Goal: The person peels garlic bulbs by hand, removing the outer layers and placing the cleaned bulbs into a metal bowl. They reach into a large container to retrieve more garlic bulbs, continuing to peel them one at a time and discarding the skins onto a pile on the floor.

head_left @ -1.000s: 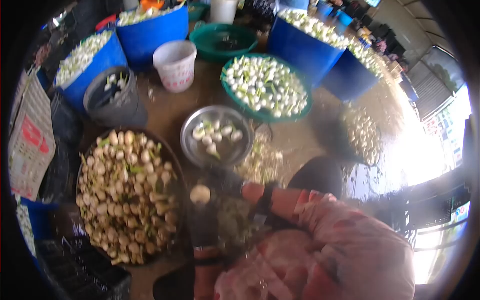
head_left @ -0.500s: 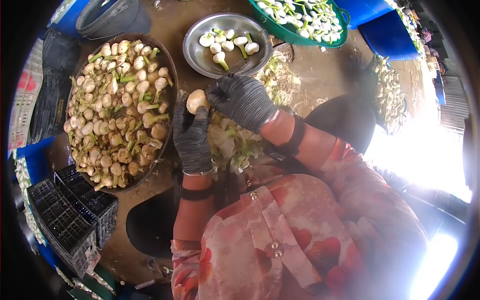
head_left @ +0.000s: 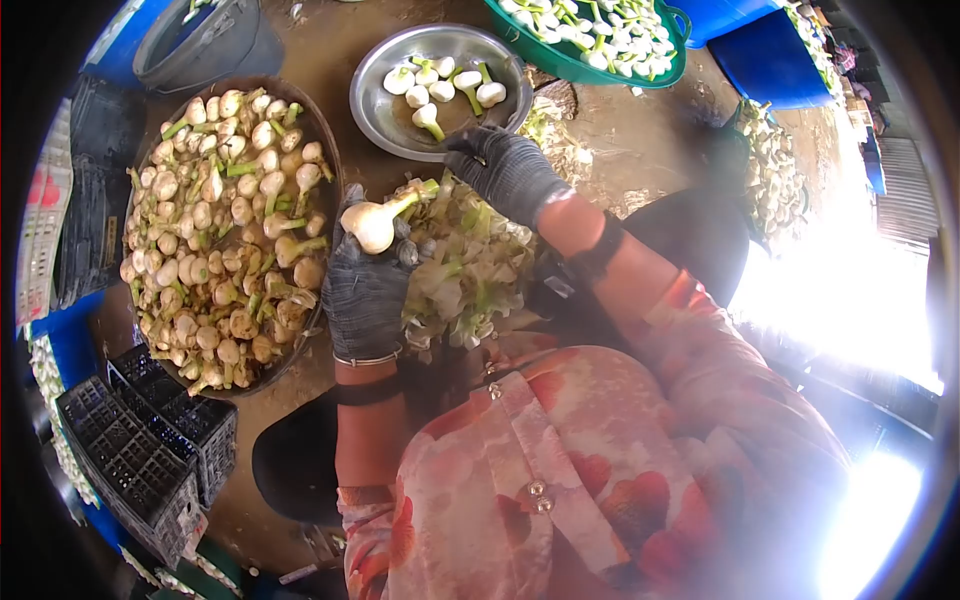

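In my gloved left hand (head_left: pixel 366 300) rests a garlic bulb (head_left: pixel 372 228), its skin still partly tan and its short green stem pointing up and right. My gloved right hand (head_left: pixel 508 178) is apart from it, to the upper right, with fingers curled together; whether they pinch anything is hidden. Just beyond that hand stands a steel bowl (head_left: pixel 372 118) holding several white peeled garlic bulbs (head_left: pixel 440 90). Beneath both hands lies a heap of pale garlic skins (head_left: pixel 465 270). To the left, a wide round basin (head_left: pixel 333 150) is full of unpeeled garlic bulbs (head_left: pixel 215 240).
A green basin (head_left: pixel 560 68) of white garlic is at the top. Black crates (head_left: pixel 130 450) stand at lower left, a grey bucket (head_left: pixel 235 50) at upper left. Blue containers (head_left: pixel 770 70) and another garlic heap (head_left: pixel 770 175) are on the right.
My hands have come apart. The right hand has moved up and away from the bulb, while the left has shifted slightly left and down, turning the bulb so its stem shows.
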